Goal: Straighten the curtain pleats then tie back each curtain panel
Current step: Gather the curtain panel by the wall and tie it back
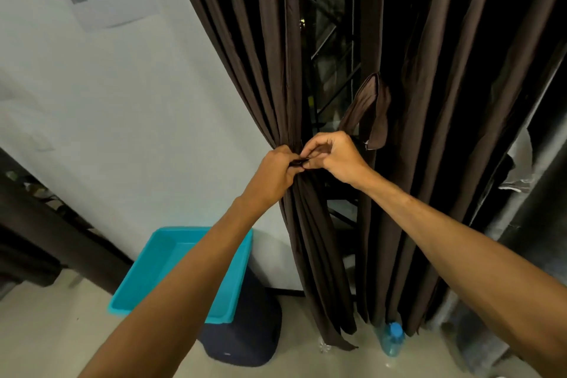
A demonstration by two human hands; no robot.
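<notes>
The left dark brown curtain panel (260,49) is gathered into a narrow bunch at its waist. My left hand (273,175) and my right hand (333,156) meet at that bunch, both pinching a dark tie-back strip (299,162) between fingers and thumbs. The right curtain panel (429,132) hangs loose in long pleats. A brown fabric tie-back (372,107) dangles from its inner edge, just above my right hand. Between the two panels a window with bars (333,49) shows.
A turquoise plastic tub (159,267) sits on a dark stool (245,341) at the wall, left of the gathered panel. A clear bottle with a blue cap (393,337) stands on the floor under the right panel. Grey fabric (521,193) hangs at the far right.
</notes>
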